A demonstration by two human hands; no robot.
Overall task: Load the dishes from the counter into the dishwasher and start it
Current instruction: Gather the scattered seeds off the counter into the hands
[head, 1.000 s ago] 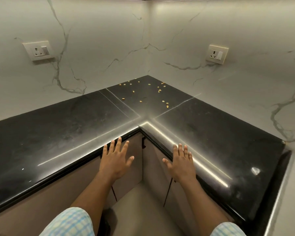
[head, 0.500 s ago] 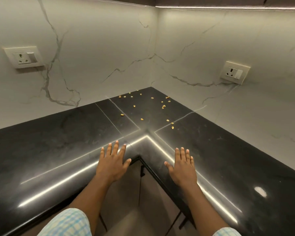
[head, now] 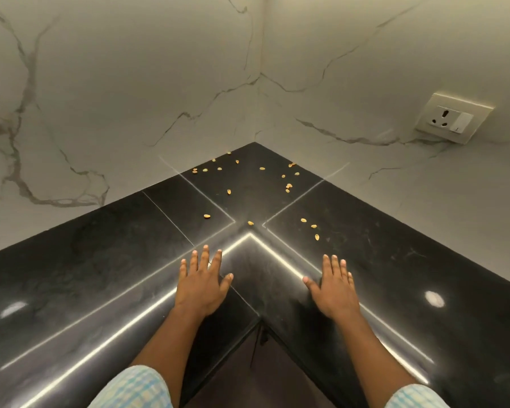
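I face the inner corner of a black L-shaped counter (head: pixel 100 260). My left hand (head: pixel 202 285) lies flat over the counter, fingers straight and spread, holding nothing. My right hand (head: pixel 334 288) lies the same way on the right wing of the counter, also empty. No dishes and no dishwasher are in view.
Several small yellow seeds (head: pixel 287 188) are scattered on the counter toward the back corner. White marble walls (head: pixel 130 98) rise behind it. A wall socket (head: pixel 451 117) sits on the right wall. Dark cabinet fronts (head: pixel 256 363) show below the corner edge.
Both hands have moved forward from the counter's front edge to over its top. The view has come closer and tilted down; the left socket has left the frame.
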